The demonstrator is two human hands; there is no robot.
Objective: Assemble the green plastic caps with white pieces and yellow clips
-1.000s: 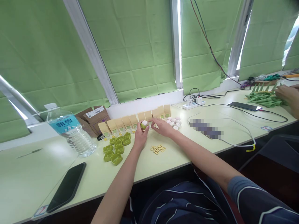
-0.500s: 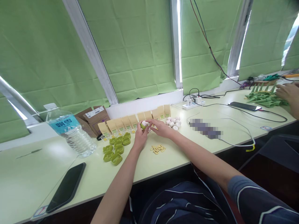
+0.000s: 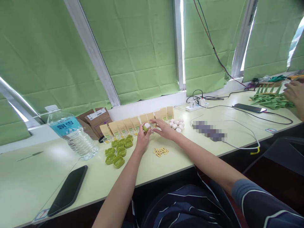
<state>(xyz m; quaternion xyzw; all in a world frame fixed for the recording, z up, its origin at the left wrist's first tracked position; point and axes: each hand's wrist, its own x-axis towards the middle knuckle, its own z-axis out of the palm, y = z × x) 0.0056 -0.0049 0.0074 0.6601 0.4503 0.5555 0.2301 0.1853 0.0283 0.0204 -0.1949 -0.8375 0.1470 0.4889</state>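
Observation:
My left hand (image 3: 142, 138) grips a small green cup (image 3: 145, 129) with a pinkish-white rounded piece (image 3: 147, 125) sitting in it. Just to the right, my right hand (image 3: 164, 129) has thumb and fingers apart around a gap, holding nothing I can see. Several more green cups (image 3: 118, 162) stand left of my left hand. A cluster of pinkish-white rounded pieces (image 3: 178, 130) lies beyond my right hand. Below the hands is a small pile of yellow rings or loops (image 3: 161, 152).
Behind the hands runs a row of beige-topped clear packets (image 3: 123, 125). A water bottle (image 3: 73, 136), a cardboard box (image 3: 96, 122) and a black phone (image 3: 68, 190) are on the left. To the right are a power strip (image 3: 197, 106), cables and another person's hand (image 3: 295, 93) by green cones (image 3: 270, 99).
My right hand has drawn slightly back from the cup, its fingers opening. The pinkish-white piece now sits tilted in clearer view. The other person's hand has shifted a little.

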